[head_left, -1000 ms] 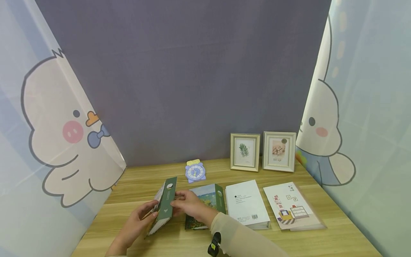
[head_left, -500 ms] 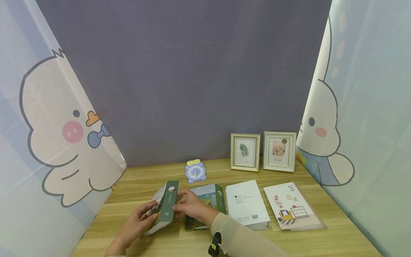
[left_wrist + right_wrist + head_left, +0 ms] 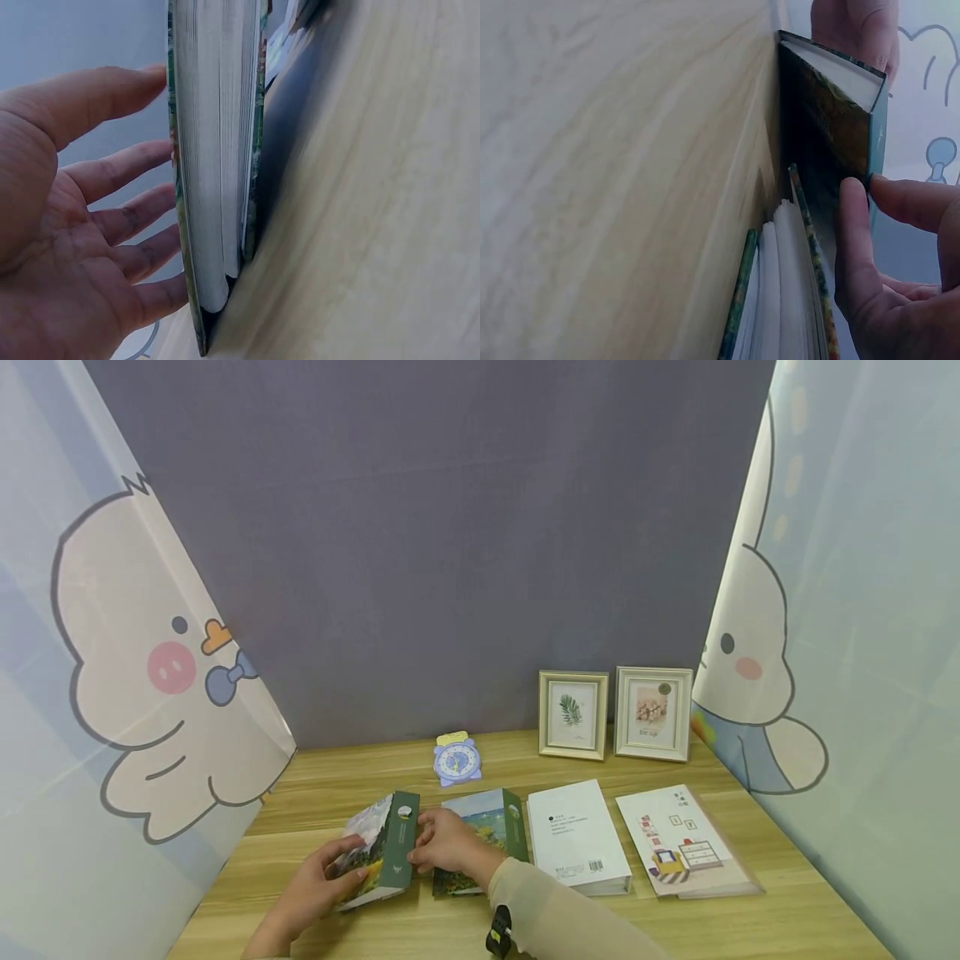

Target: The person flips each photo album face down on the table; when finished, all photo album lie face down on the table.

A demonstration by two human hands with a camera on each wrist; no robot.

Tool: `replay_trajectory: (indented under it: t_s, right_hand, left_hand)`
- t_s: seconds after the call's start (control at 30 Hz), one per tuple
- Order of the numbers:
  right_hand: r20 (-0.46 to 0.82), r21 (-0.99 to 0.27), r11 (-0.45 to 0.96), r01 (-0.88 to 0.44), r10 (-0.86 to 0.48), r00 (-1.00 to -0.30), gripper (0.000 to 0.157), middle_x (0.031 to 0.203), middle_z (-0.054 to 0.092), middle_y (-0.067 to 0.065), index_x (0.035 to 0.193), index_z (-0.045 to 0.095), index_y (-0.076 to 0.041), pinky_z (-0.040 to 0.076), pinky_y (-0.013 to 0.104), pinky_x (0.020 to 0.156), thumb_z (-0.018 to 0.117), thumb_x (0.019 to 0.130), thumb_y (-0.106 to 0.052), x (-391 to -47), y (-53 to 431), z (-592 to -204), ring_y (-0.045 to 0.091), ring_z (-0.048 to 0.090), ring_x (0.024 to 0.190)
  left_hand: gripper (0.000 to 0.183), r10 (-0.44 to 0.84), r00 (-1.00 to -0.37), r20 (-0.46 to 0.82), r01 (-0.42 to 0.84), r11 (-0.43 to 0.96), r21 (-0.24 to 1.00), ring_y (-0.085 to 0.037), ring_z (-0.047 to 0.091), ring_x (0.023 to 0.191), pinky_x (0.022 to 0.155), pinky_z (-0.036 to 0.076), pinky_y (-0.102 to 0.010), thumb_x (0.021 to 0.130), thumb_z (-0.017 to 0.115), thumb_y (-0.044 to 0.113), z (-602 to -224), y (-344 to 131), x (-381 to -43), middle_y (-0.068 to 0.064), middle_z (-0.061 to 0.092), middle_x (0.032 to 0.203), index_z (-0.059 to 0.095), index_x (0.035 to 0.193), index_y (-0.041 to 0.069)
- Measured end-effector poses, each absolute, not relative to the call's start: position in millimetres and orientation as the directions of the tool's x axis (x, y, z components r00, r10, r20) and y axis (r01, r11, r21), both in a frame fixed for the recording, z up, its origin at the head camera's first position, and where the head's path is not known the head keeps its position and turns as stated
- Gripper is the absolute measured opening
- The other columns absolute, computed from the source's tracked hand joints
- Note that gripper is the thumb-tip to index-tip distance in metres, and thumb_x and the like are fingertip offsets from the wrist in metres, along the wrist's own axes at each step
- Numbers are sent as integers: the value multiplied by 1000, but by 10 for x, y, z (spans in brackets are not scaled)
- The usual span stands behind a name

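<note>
A thick hardcover book [image 3: 400,839] with a green spine and a landscape painting on its cover stands tilted on the table, its left edge down and the spine side raised. My left hand [image 3: 311,889] rests straight fingertips and thumb on its front cover; the left wrist view shows its page edges [image 3: 214,150]. My right hand [image 3: 450,842] pinches the raised spine edge between thumb [image 3: 911,201] and fingers. Beneath that hand lies a second book [image 3: 487,818] with a seaside painting and green spine, partly hidden by the hand and forearm.
To the right lie a thick white book [image 3: 573,835], back cover up, and a white illustrated book [image 3: 682,843]. At the back stand two picture frames [image 3: 572,752] [image 3: 652,753]. A purple clock-shaped piece [image 3: 457,763] lies left of them on the wooden table [image 3: 322,777].
The green-spined book has tipped down from nearly upright to a lower tilt, showing more of its front cover. Both hands have stayed on it; the other things have not moved.
</note>
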State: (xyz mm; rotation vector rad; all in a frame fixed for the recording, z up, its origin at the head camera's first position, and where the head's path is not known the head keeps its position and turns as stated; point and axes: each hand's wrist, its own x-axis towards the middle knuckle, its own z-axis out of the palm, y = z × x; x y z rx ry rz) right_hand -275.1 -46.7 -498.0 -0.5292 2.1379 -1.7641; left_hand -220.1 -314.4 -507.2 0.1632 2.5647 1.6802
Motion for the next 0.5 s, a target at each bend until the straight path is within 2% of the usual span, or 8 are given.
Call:
replay_trajectory:
  t_s: [0.1, 0.2, 0.33, 0.4, 0.43, 0.5]
  right_hand:
    - [2, -957, 257, -138, -466, -885, 71, 79, 66, 3, 148, 50, 7, 63, 38, 63, 83, 85, 3, -2756, -476, -4970, 24, 71, 67]
    - [12, -917, 347, -195, -466, -885, 72, 77, 65, 2, 146, 53, 7, 61, 36, 66, 86, 84, 0, -2760, -487, -4959, 21, 70, 65]
    - [1, -863, 446, -237, -467, -884, 70, 87, 63, 3, 143, 57, 7, 54, 34, 69, 89, 82, -5, -2756, -508, -4946, 14, 62, 71]
    - [0, -831, 491, -261, -470, -883, 70, 92, 60, 2, 141, 59, 6, 50, 34, 69, 91, 81, -8, -2751, -524, -4947, 12, 55, 75]
    - [2, -818, 505, -274, -475, -880, 61, 87, 57, 1, 131, 64, 7, 46, 33, 65, 92, 80, -9, -2749, -535, -4957, 12, 51, 71]
    - [-2, -778, 553, -299, -478, -878, 60, 90, 59, 0, 131, 66, 4, 49, 32, 68, 93, 80, -14, -2741, -552, -4967, 11, 53, 75]
  left_hand:
    - [61, 103, -995, -1, 46, 448, 893, -47, 50, 136, 94, 55, -36, 92, 83, 22, -5081, -3156, -2203, -28, 45, 156, 58, 144, 6]
    - [61, 89, -996, 2, 45, 482, 875, -50, 47, 139, 101, 53, -47, 90, 85, 25, -5087, -3168, -2198, -27, 46, 156, 60, 143, 8]
    - [61, 98, -995, 23, 70, 507, 859, -54, 44, 140, 108, 46, -61, 90, 85, 23, -5090, -3185, -2182, -29, 48, 154, 60, 142, 5]
    - [61, 103, -994, 35, 83, 515, 853, -54, 44, 140, 110, 43, -62, 90, 85, 22, -5095, -3192, -2179, -28, 50, 152, 60, 142, 3]
    - [61, 102, -994, 42, 89, 519, 850, -53, 43, 141, 111, 41, -63, 89, 86, 21, -5095, -3192, -2177, -28, 52, 151, 61, 142, 3]
    - [61, 94, -994, 49, 92, 526, 846, -51, 42, 143, 115, 37, -64, 88, 87, 20, -5095, -3191, -2176, -26, 54, 149, 61, 141, 3]
